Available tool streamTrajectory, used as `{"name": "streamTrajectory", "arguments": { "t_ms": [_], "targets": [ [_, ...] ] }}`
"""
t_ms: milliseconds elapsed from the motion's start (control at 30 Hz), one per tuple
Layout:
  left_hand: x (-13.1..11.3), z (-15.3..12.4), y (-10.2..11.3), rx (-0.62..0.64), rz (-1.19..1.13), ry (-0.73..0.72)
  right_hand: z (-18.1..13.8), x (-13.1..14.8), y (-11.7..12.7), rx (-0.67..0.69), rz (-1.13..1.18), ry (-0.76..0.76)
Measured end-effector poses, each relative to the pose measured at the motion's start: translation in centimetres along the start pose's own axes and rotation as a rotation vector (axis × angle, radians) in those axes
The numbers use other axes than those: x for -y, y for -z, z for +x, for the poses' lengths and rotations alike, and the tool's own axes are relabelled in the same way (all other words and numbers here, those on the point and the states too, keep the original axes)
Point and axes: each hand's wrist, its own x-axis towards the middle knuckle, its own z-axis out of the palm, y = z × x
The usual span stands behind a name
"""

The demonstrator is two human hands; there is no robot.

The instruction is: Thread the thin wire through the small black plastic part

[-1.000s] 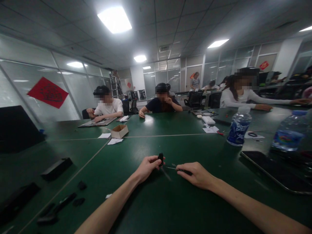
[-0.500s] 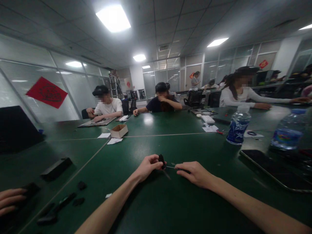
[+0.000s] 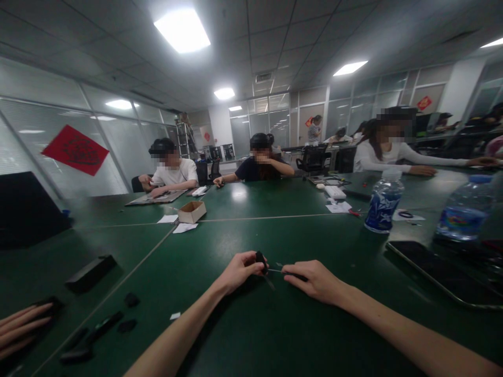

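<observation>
My left hand [image 3: 240, 272] is closed around a small black part [image 3: 261, 261], its thumb and fingers pinching it above the green table. Opposite it, my right hand [image 3: 312, 280] grips the dark handle of a screwdriver [image 3: 293, 274]. The screwdriver's thin metal shaft points left and its tip meets, or comes very close to, the black part; the exact contact is too small to make out. Both hands are near the middle of the table, with a faint clear sliver below the part.
At left lie a black box [image 3: 91, 273], several black pieces [image 3: 126, 325] and a co-worker's hand [image 3: 25, 327]. A phone [image 3: 440, 273] and two bottles [image 3: 383, 204] stand or lie at right. Further back are a small cardboard box [image 3: 192, 212] and seated people.
My hands and the screwdriver stay almost still; the black part has shifted very slightly. The co-worker's hand at far left has slid a little to the right with fingers straighter.
</observation>
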Motion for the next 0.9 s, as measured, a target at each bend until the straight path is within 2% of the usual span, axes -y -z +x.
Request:
{"name": "streamTrajectory", "arguments": {
  "t_ms": [233,900],
  "targets": [
    [-0.73,-0.15,-0.27,-0.003,0.059,-0.03,0.07,0.26,0.22,0.007,-0.007,0.011],
    [-0.19,0.04,-0.32,0.022,0.187,-0.056,-0.24,-0.1,-0.06,0.008,-0.102,0.023]
  ]
}}
